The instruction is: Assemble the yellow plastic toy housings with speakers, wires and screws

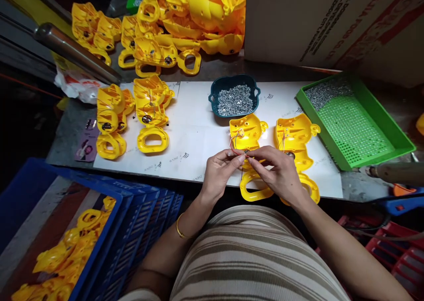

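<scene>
Two yellow plastic shells lie side by side on the white sheet [192,133] near the table's front edge. My left hand [220,170] and my right hand [278,173] meet over the left shell [247,131], fingertips pinched together on its thin red wire and a small dark part. The right shell [294,135] lies untouched just beyond my right hand, with a wire and a small round part in it. A dark teal bowl [214,88] full of small silver screws stands just behind the two shells.
A green perforated tray [361,128] with screws in its far corner sits at the right. Stacks of yellow shells [132,115] lie at the left and a heap [185,22] at the back. A blue crate [99,230] holds more at lower left. A cardboard box [331,22] stands at back right.
</scene>
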`<state>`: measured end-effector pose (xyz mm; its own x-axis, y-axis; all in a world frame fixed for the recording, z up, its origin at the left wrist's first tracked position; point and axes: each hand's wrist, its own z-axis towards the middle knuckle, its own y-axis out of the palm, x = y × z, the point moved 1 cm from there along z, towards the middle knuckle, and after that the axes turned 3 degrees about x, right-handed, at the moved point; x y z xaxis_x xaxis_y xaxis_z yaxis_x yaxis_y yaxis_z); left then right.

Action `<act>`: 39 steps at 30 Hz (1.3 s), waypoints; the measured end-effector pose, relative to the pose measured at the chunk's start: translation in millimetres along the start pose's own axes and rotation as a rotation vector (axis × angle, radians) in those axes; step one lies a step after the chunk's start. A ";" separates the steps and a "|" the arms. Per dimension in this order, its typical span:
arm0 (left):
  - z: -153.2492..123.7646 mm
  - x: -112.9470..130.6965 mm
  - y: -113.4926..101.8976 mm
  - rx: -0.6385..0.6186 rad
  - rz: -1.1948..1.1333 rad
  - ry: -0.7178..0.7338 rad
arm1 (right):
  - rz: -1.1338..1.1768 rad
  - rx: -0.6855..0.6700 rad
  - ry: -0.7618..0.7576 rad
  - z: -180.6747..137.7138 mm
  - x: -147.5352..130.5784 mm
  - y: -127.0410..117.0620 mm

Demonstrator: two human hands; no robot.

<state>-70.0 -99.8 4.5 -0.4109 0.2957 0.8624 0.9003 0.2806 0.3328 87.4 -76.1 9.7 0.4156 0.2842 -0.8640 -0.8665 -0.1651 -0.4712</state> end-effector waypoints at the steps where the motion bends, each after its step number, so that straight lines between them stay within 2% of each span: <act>1: -0.1 -0.3 0.7 -0.002 0.009 0.008 | -0.033 0.021 -0.040 -0.4 -0.8 -0.7; 6: -1.8 -0.5 5.4 0.007 0.088 0.041 | -0.228 0.065 -0.130 -1.9 -1.7 -1.4; 10: -4.0 -1.5 4.3 -0.023 0.275 0.142 | -0.339 0.076 -0.150 0.5 -0.7 -6.9; 12: -5.4 -2.5 -1.4 0.011 0.456 0.296 | -0.260 0.038 -0.094 1.4 2.3 -11.4; 14: -8.2 -4.3 -9.8 0.104 0.715 0.502 | -0.178 0.010 0.018 1.2 6.8 -16.3; 16: -12.2 -8.3 -17.7 0.179 0.996 0.622 | -0.155 -0.032 0.119 -0.3 11.0 -20.0; 18: -16.8 -14.4 -22.5 0.169 1.215 0.611 | -0.190 -0.108 0.147 -2.7 13.0 -21.1; 21: -23.3 -22.9 -22.7 0.066 1.384 0.543 | -0.281 -0.217 0.084 -6.2 12.4 -18.6; 26: -27.5 -27.0 -18.1 -0.008 1.410 0.522 | -0.385 -0.212 0.033 -10.3 11.6 -11.3; 33: -26.1 -27.2 -19.3 -0.045 1.356 0.634 | -0.691 -0.166 -0.076 -16.0 7.8 -0.3; 39: -23.7 -29.2 -21.7 -0.044 1.323 0.618 | -0.787 -0.256 -0.276 -26.8 3.7 -6.4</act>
<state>-74.1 -136.1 -18.9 0.8187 -0.1237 0.5607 0.5720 0.0900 -0.8153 101.9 -99.2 4.7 0.7566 0.6184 -0.2125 -0.2533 -0.0225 -0.9671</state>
